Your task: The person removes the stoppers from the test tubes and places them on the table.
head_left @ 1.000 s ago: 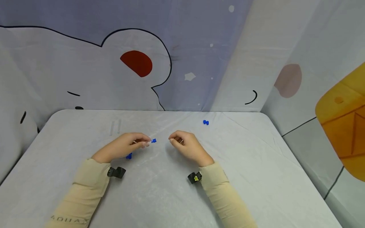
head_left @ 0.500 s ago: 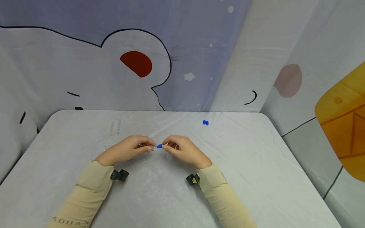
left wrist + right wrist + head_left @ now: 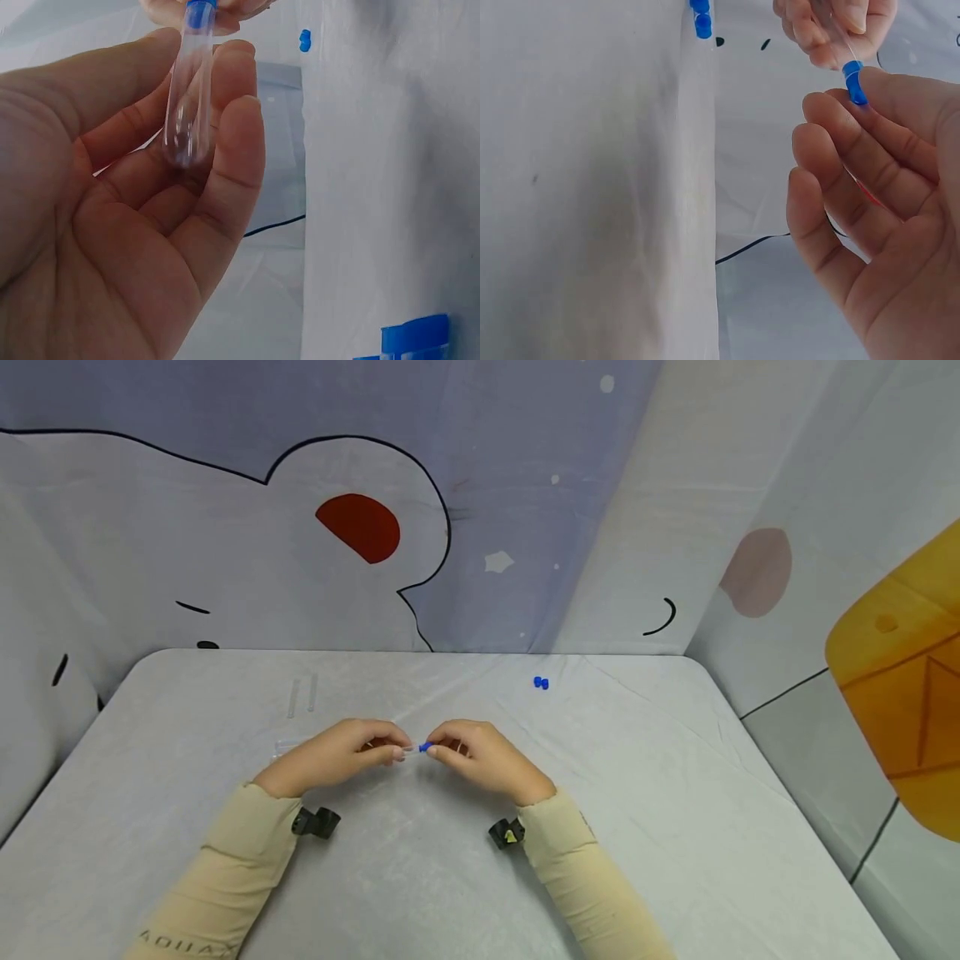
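Note:
My left hand (image 3: 341, 755) pinches a clear test tube (image 3: 187, 112) between thumb and fingers, its rounded end toward the palm in the left wrist view. A blue cap (image 3: 853, 82) sits at the tube's far end. My right hand (image 3: 483, 760) pinches this cap between thumb and forefinger, its other fingers loosely bent. Both hands meet over the middle of the table, the tube lying roughly level between them. In the head view the fingers hide most of the tube.
Two clear tubes (image 3: 292, 698) lie at the back left of the white-covered table (image 3: 420, 877). Two loose blue caps (image 3: 542, 682) stand at the back right. Blue-capped tubes (image 3: 416, 337) lie near my left forearm, mostly hidden by it in the head view. Printed cloth walls surround the table.
My left hand has moved right with the capped tube. My right hand, apart from it a second ago, has come left and taken the cap; it shifts only slightly over the last half second.

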`<state>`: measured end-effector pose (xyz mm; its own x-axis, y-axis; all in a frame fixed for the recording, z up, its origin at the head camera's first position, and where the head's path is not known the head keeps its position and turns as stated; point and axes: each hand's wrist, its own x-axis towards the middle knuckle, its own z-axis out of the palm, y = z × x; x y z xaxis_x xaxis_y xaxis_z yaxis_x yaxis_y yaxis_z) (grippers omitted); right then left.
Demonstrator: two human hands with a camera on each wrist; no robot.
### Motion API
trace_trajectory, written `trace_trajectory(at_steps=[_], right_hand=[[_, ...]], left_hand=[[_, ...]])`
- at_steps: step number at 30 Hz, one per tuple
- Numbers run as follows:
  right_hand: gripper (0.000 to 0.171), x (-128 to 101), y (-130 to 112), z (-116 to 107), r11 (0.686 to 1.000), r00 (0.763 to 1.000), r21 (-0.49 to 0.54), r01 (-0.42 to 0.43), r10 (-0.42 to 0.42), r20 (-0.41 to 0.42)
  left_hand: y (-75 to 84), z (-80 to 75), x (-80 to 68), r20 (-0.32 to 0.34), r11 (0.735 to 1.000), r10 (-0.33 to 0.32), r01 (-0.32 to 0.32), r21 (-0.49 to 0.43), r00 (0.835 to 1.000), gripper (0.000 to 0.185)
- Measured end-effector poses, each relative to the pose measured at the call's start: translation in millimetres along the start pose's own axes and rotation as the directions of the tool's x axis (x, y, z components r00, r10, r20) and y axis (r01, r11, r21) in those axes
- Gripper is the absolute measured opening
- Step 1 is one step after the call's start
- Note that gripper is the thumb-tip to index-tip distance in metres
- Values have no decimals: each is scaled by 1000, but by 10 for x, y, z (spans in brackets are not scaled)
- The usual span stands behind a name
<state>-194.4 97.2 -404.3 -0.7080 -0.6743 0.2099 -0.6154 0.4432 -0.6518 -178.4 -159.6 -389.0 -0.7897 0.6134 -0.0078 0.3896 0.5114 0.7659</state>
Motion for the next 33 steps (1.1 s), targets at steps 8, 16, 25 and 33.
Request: trace_trajectory(at_steps=[8,16,25,33], right_hand=[[13,-16,4,-38,1000,999,-1,-11,11,-51],[12,-13,52,-49,1000,998,27,13,-11,-63],[18,-10,72,-47,996,997,67,60,-57,-42],[18,-35,72,-49,994,996,71,84,-81,-43]], left_hand=[[-71,-72,-39,-5,1000,1,-1,3,1000,25],[-77,-116,-60,-16,998,-66,66,-25,998,24],[-56,-139,-67,-22,999,-44,44,-18,999,26],[-32,-141,-67,-28,1000,-15,15,-8,999,24]])
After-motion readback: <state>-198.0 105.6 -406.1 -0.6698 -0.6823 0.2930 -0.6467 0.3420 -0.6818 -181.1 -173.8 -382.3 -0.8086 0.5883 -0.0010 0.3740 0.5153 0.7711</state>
